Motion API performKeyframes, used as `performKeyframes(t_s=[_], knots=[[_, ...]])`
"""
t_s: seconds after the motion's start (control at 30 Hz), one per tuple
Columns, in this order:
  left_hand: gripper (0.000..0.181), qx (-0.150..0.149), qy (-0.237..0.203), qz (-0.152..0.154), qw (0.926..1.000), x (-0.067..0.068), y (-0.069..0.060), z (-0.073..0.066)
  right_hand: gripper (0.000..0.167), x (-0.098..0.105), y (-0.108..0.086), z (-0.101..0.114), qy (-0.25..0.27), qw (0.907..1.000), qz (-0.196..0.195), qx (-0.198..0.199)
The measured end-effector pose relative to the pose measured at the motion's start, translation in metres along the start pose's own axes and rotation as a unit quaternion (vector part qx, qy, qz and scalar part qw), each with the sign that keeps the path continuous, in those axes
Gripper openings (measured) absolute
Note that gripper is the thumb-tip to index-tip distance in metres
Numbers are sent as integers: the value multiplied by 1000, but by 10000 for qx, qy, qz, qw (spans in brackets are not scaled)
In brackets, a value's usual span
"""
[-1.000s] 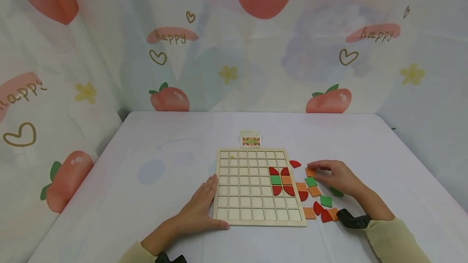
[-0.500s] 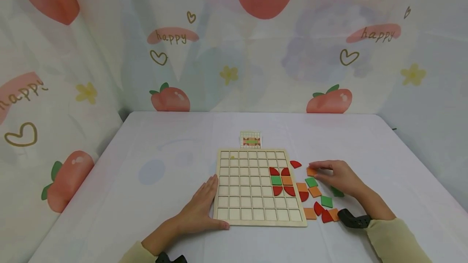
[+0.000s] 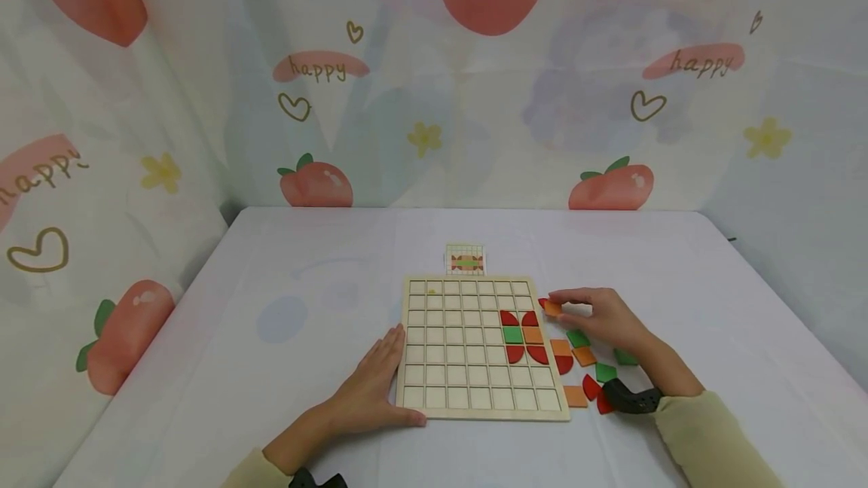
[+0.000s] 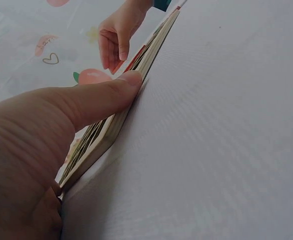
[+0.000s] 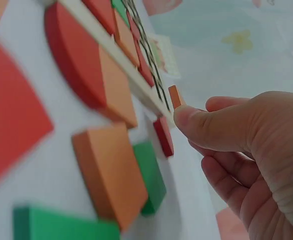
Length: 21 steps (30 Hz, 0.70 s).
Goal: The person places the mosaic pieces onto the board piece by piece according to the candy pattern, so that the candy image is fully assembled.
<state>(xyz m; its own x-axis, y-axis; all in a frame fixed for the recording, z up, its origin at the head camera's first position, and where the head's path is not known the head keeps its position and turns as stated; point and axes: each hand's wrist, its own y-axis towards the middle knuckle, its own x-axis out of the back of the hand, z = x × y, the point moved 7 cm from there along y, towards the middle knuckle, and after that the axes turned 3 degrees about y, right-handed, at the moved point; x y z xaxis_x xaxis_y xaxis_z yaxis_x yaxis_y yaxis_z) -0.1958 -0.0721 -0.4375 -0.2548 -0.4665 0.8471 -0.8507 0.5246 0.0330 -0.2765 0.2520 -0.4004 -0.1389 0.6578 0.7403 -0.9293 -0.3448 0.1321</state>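
A wooden grid board [image 3: 468, 414] lies flat on the table, with red quarter-round tiles, a green square [image 3: 512, 335] and an orange square [image 3: 533, 335] set in its right columns. My left hand [image 3: 362, 390] rests at the board's near left corner, straight fingers along the left side, thumb [image 4: 104, 100] against the near edge. Between thumb and fingertips my right hand [image 3: 603, 315] pinches an orange square tile [image 3: 552, 309]. It is raised just right of the board, partly covering a red quarter-round tile [image 5: 163, 136] on the table.
Behind the board stands a small pattern card [image 3: 465, 259]. Loose tiles lie right of the board, among them an orange square [image 3: 576, 397], a green square [image 3: 606, 373] and a red quarter-round [image 3: 591, 386]. A printed cloth [image 3: 475, 134] hangs behind the table.
My right hand has picked up the orange square tile from the loose pieces and moved it left and away from me, towards the board. The left hand and board stay put.
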Motion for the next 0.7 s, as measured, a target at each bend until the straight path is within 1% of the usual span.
performKeyframes(t_s=[0.13, 0.2, 0.47, 0.6, 0.7], knots=[[124, 15, 7, 18, 10000, 0, 0, 0, 37, -5, 3, 10, 50, 9995, 23, 322], [125, 21, -2, 28, 10000, -1, 1, 0, 38, -8, 4, 14, 62, 9991, 25, 415], [125, -11, -8, 0, 10000, 0, 1, -1, 36, -14, 10, 30, 134, 9983, -70, 563], [125, 11, -49, 8, 10000, 0, 1, 0, 35, -18, 14, 38, 345, 9971, -27, 673], [125, 71, -92, 44, 9999, -1, 1, 0, 34, -22, 17, 42, 462, 9967, 20, 671]])
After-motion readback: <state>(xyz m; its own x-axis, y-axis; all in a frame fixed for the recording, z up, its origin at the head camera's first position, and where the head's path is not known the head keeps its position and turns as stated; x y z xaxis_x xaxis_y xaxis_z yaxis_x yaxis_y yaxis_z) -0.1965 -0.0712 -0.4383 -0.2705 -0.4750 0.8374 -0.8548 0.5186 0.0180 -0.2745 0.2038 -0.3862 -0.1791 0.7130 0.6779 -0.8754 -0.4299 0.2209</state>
